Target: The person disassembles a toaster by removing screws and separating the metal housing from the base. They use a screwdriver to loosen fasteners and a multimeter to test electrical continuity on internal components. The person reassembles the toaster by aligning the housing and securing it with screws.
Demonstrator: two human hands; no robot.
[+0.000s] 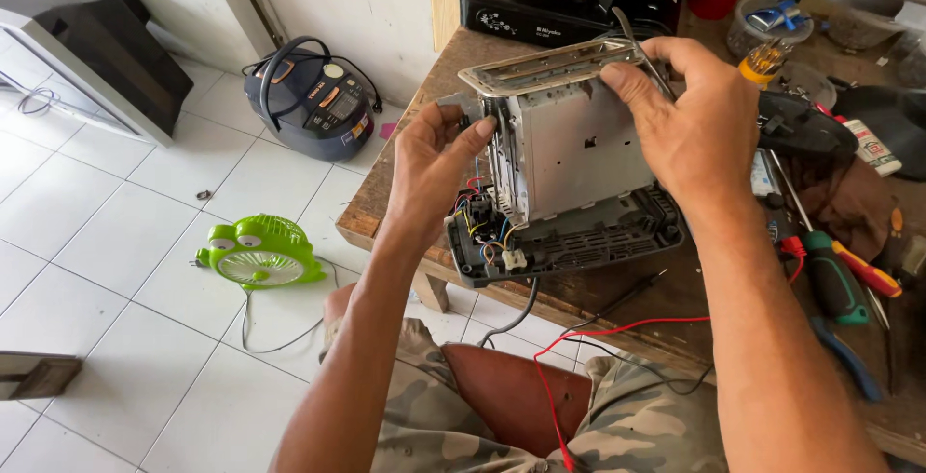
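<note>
Fingers of the left hand point(429, 169) pinch the stripped toaster's point(569, 160) end; right hand point(690, 116) grips its top frame on the workbench point(395, 184).

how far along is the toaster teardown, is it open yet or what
Done: the toaster stands stripped of its outer shell, metal chassis bare and wiring exposed on its dark base. In hand: the left hand grips a small part at the wiring end, while the right hand steadies the top frame. Left: chassis and wiring are still on the base; screwdrivers lie unused on the bench.
</note>
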